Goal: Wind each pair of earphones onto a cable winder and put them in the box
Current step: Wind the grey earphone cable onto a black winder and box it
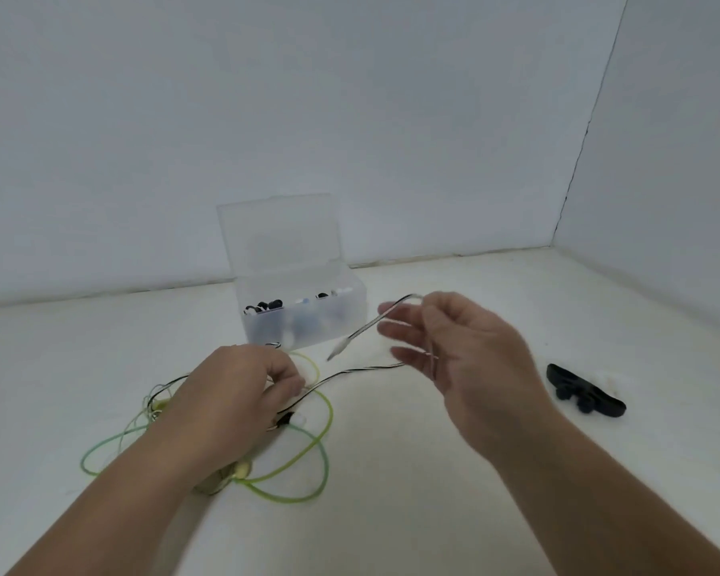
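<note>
Black-and-white earphone cable (pixel 350 371) is strung above the table (pixel 433 492) between both hands. It is pinched at the curled fingertips of the left hand (pixel 238 392) and looped over the top of the right hand (pixel 454 347), whose fingers are motion-blurred; its plug (pixel 336 352) dangles. Green earphones (pixel 331 413) are partly covered by the left forearm. The open box (pixel 346 322), part filled, stands behind; a black cable winder (pixel 585 392) lies well right

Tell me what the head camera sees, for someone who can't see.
The right hand lifts a black-and-white earphone cable near its plug; the left hand holds it above green earphones. An open clear box stands behind.
</note>
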Demonstrator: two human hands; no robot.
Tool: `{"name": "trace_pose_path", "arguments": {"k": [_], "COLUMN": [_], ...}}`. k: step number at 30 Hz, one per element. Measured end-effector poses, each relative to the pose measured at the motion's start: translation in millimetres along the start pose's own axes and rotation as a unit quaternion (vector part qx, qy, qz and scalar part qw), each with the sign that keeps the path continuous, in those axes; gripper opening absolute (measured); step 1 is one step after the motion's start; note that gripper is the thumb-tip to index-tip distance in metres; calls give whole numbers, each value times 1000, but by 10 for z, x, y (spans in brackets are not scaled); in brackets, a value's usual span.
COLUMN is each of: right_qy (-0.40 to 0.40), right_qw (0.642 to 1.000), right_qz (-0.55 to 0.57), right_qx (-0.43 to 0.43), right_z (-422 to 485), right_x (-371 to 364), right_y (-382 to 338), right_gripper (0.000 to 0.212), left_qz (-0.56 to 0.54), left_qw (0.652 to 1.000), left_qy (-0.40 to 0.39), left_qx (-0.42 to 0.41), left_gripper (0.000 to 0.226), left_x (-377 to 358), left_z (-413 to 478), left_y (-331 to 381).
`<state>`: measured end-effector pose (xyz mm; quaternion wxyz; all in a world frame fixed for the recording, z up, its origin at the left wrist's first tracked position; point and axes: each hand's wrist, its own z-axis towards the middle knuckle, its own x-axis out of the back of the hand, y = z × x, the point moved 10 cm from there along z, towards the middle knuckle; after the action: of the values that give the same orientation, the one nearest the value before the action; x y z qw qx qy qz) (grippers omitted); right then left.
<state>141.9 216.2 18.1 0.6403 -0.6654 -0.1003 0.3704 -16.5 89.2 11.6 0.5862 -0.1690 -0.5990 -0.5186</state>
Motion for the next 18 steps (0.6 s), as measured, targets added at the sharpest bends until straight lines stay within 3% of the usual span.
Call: {"name": "trace_pose_path", "arguments": {"k": [2,4,6,8,10,12,15,17,18], "right_qy": [-32,-50,-37,-13,-20,-23,-18,-11,-5], "right_qw": [995,994,999,977,911,852,751,682,661], "right_qz": [91,95,5,-212,-412,-521,-655,-729,-750], "right_qx": [-14,-23,-29,-8,-6,-46,-78,-56,-31], "right_z": [-13,-17,-11,-4,-5,-17,-7,-21,-27], "right_x": [-1,15,106,203,203,212,332,296,259], "right_y": [-104,-157,-142,-144,-105,-7,126,125,106], "right_gripper": [20,18,15,15,37,51,31,10,21], "left_qz": [-10,-20,-15,-19,-18,-10,27,65,53], "left_qw": [1000,998,996,990,982,971,966,968,971], "left_qy": [18,46,79,114,153,203,162,123,126], "left_qx": [15,25,48,86,108,123,198,211,198], "left_gripper": [23,14,13,22,24,24,38,25,17], "left_x": [70,156,238,335,444,593,564,509,512], "left_z": [12,6,-13,-40,-56,-90,-103,-85,-75], "left_y": [-49,-109,-181,-307,-389,-453,-677,-756,-740]}}
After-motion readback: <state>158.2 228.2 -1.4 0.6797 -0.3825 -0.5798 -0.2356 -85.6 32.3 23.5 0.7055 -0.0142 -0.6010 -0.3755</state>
